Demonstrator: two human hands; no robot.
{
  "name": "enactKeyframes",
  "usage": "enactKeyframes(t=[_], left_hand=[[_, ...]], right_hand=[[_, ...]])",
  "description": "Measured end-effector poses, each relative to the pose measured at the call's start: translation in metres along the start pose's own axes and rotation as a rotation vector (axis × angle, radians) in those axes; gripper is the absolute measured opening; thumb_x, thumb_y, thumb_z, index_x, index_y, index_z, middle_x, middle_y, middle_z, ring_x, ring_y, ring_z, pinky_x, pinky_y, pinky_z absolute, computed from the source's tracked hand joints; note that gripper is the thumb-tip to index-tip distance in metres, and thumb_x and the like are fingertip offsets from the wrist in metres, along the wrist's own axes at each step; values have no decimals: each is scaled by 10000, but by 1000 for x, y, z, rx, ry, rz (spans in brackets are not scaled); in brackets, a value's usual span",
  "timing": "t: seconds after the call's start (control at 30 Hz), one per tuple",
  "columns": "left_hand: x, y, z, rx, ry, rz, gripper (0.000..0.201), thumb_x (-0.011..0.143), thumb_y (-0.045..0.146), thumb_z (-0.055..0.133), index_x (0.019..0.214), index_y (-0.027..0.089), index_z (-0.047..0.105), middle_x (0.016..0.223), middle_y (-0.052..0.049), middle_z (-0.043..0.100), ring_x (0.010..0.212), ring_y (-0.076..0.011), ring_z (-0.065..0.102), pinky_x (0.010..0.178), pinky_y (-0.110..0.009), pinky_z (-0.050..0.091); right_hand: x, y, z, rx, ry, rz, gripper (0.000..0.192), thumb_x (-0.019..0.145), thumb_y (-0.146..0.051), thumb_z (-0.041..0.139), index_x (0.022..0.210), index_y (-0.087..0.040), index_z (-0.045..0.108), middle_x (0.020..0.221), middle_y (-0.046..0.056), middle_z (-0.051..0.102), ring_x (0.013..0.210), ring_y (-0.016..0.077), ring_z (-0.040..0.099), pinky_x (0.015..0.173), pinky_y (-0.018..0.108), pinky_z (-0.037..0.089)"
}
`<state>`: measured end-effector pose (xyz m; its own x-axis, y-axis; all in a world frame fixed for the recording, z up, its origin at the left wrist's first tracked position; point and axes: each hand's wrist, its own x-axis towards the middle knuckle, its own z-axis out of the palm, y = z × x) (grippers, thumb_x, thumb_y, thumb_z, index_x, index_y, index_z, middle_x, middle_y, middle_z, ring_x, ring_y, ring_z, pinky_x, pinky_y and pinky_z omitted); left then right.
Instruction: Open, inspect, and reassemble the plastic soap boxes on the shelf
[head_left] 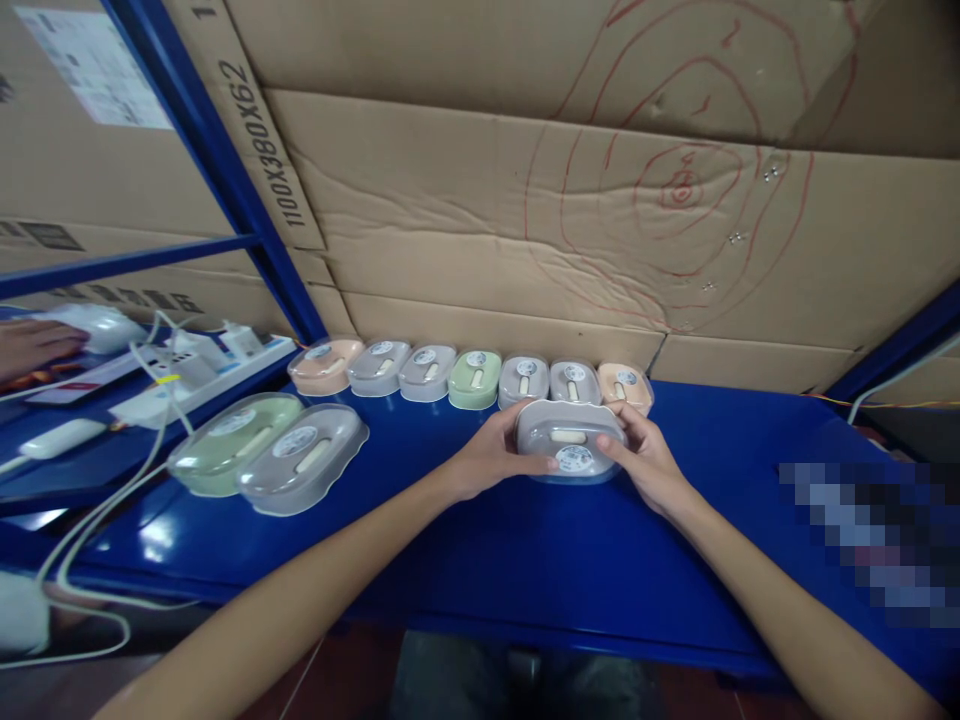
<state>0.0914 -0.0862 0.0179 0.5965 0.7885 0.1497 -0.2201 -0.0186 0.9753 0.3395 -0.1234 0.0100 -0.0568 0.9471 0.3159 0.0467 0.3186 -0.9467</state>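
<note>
Between both hands I hold a small grey box [536, 437] with rounded corners, a clear cover, a white bar on top and a round printed sticker. My left hand [491, 455] grips its left end, thumb along the front near the sticker. On the right end, my right hand [649, 455] is closed, with the thumb resting on the cover. The box is tilted toward me above the blue table [555, 570]. Just behind it stand a similar grey box [574, 385] and an orange box [626, 387].
More such boxes line the cardboard wall [450, 200], among them a green box [475, 380]. At left sit a larger-looking green box [225, 445] and a grey box [304, 460]. Beyond them are a power strip [202, 385], white cables and another person's hand [37, 350].
</note>
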Motion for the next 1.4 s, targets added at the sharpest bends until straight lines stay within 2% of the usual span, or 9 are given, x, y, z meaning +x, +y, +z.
enactKeyframes(t=[0.2, 0.3, 0.47, 0.6, 0.8, 0.93, 1.07, 1.3, 1.4], left_hand=[[0, 7, -3, 8, -12, -43, 638, 671, 296, 1022, 1232, 205, 732, 1150, -69, 765, 1093, -259, 694, 933, -371, 525], [1, 7, -4, 38, 3, -62, 604, 670, 358, 1018, 1197, 199, 767, 1124, -75, 780, 1077, -267, 699, 923, -367, 522], [6, 0, -8, 117, 162, -118, 558, 733, 489, 972, 1148, 182, 763, 1068, -84, 789, 980, -237, 704, 834, -338, 509], [11, -1, -15, 221, 284, -106, 508, 793, 522, 923, 1145, 198, 753, 1121, -93, 797, 1007, -236, 707, 830, -340, 501], [11, 8, -27, 430, 168, -104, 423, 800, 561, 889, 975, 184, 810, 982, -68, 782, 925, -232, 674, 794, -341, 478], [11, 13, -36, 566, 50, -143, 395, 877, 578, 803, 815, 189, 787, 735, -10, 651, 713, -173, 541, 645, -306, 341], [12, 18, -43, 705, 14, -67, 486, 947, 604, 708, 691, 191, 711, 651, 11, 539, 645, -150, 436, 618, -304, 247], [13, 14, -50, 881, 25, 24, 540, 995, 604, 655, 655, 187, 697, 658, -4, 615, 644, -154, 483, 635, -310, 306], [14, 13, -51, 955, 88, 96, 453, 1002, 598, 668, 859, 188, 799, 844, -54, 763, 758, -194, 615, 711, -325, 416]], right_hand=[[-2, -4, 0, 16, -40, 42, 502, 787, -644, 929, 892, -238, 653, 817, -10, 651, 722, 166, 574, 642, 266, 456], [-2, -5, 1, 38, -140, 134, 507, 788, -636, 931, 944, -239, 657, 808, -11, 667, 701, 164, 588, 640, 271, 454], [-2, -2, 2, -61, -280, 210, 549, 828, -727, 847, 913, -221, 650, 785, -1, 662, 687, 168, 580, 631, 286, 436], [-8, 2, 9, -352, -279, 83, 564, 932, -730, 737, 745, -219, 589, 644, -37, 528, 606, 135, 458, 574, 281, 338], [-17, 0, 19, -610, -391, -53, 565, 1039, -644, 652, 673, -222, 565, 648, -20, 566, 597, 136, 480, 588, 301, 335], [-16, 1, 17, -640, -423, -86, 571, 1094, -636, 553, 692, -230, 524, 666, -20, 563, 613, 142, 489, 598, 306, 336], [-14, 3, 15, -674, -429, -106, 590, 1133, -616, 467, 682, -236, 463, 654, -25, 512, 621, 148, 476, 618, 317, 335], [-14, 0, 15, -671, -449, -90, 597, 1152, -612, 419, 696, -236, 507, 687, -5, 585, 659, 170, 547, 675, 332, 392], [-14, -1, 16, -650, -440, -102, 601, 1153, -615, 417, 711, -236, 566, 681, 4, 622, 673, 184, 585, 691, 335, 425]])
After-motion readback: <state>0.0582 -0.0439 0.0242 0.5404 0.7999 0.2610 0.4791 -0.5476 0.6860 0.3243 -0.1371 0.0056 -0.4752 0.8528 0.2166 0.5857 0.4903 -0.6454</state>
